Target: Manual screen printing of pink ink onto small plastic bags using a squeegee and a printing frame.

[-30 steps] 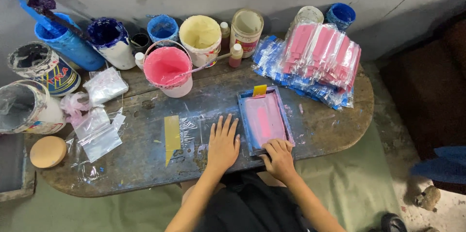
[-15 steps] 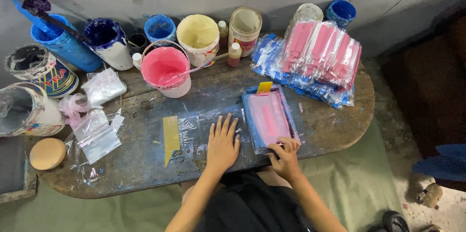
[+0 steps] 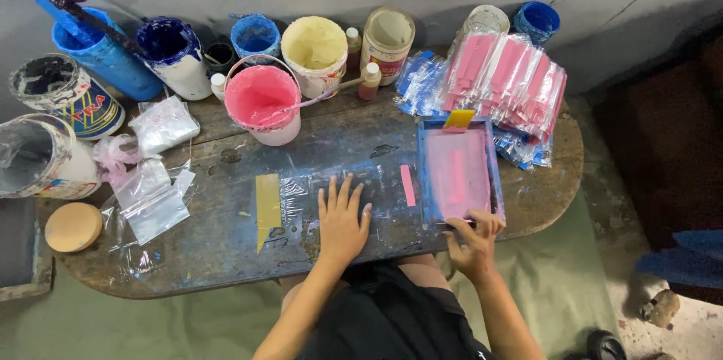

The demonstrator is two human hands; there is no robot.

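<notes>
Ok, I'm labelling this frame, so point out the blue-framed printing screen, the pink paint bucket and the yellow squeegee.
Blue-framed printing screen (image 3: 458, 173), head view, on its pink mesh centre.
Pink paint bucket (image 3: 261, 96), head view, on the pink paint inside.
Yellow squeegee (image 3: 459, 119), head view, on its yellow blade.

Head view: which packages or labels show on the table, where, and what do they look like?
Stack of clear packets: back right, flat bags with pink and blue contents.
Loose clear bags: front left, empty, crumpled.
Labelled paint can: far left, round, blue, yellow and red label.
Labelled jar: back centre, cream, with red-and-white label.
No signs or screens.
</notes>
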